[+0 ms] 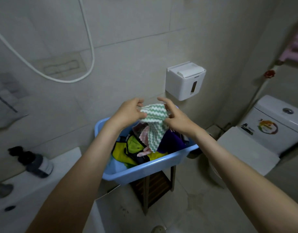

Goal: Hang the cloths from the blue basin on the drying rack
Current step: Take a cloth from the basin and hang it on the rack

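Note:
A green-and-white zigzag cloth (154, 120) hangs above the blue basin (145, 169). My left hand (129, 111) pinches its left upper edge and my right hand (176, 116) pinches its right upper edge. The cloth's lower end still trails down among the pile in the basin. That pile holds a pink-and-white cloth (143, 137), a yellow-green cloth (126, 148) and a purple cloth (171, 142). The basin rests on a dark wooden stool (155, 187). A pink drying rack (296, 46) shows blurred at the upper right edge.
A white tissue box (185, 79) is fixed on the tiled wall behind the basin. A toilet (266, 132) stands to the right. A white counter (27, 190) with a dark bottle (39, 163) lies to the left. A white hose (61, 78) loops on the wall.

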Demonstrator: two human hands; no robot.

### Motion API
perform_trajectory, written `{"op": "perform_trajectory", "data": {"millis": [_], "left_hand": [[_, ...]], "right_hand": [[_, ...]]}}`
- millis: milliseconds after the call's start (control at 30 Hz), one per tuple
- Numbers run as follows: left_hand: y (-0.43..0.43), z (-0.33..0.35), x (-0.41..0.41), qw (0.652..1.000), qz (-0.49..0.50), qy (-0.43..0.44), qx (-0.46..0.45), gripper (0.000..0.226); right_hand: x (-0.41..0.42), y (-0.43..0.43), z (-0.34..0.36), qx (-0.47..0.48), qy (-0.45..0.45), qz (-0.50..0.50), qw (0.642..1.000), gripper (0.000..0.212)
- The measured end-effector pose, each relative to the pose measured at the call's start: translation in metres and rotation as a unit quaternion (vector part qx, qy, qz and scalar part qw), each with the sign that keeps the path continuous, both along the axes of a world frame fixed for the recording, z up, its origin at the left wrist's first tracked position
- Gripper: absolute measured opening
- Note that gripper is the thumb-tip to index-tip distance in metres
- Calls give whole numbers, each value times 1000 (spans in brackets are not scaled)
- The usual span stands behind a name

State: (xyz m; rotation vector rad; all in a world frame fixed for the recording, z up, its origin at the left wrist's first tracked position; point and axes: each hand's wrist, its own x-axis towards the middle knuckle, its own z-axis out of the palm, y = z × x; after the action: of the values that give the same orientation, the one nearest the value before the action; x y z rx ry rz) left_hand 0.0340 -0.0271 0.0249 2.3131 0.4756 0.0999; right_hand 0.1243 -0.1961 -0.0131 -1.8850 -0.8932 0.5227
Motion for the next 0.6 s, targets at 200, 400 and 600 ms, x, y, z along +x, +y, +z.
{"op": "perform_trajectory", "data": {"millis": [200,400,600], "left_hand": [[3,8,-9,997,42,-43,56,14],[11,6,-17,996,60,-52,50,14],[19,2,-21,995,81,13,53,12]], "right_hand": [[2,19,3,-77,13,104,991,19],[5,19,6,25,69,48,996,22],[3,18,17,85,100,74,989,33]]}}
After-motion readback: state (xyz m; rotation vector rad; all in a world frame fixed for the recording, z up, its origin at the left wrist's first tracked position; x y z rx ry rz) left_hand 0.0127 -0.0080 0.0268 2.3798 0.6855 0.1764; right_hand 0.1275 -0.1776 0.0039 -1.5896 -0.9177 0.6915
